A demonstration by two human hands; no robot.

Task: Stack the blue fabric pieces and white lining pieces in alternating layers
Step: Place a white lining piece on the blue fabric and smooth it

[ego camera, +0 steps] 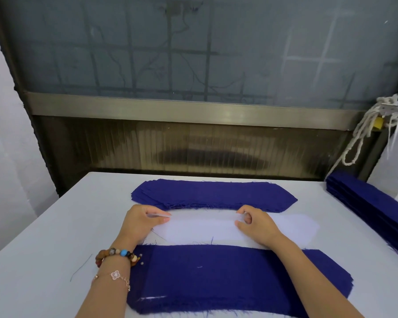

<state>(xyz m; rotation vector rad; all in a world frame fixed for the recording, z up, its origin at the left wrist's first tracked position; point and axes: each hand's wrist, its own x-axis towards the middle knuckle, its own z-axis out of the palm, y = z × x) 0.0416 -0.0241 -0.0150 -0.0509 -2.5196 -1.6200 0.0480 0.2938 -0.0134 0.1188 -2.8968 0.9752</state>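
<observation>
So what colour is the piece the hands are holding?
White. The lining piece shows best in the head view.

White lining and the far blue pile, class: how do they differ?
The white lining is pale and pinched by the left hand and right hand; the far blue pile is dark and untouched. The lining lies nearer the person, the pile beyond it. Both are long strips with a tapered right end.

Table (55,237) with blue stacks (211,193), white lining (200,228)

Open table (44,226) lies left of the white lining piece (205,228). Blue fabric walls it in: far stack (214,193), near stack (216,278), right stack (372,207).
</observation>
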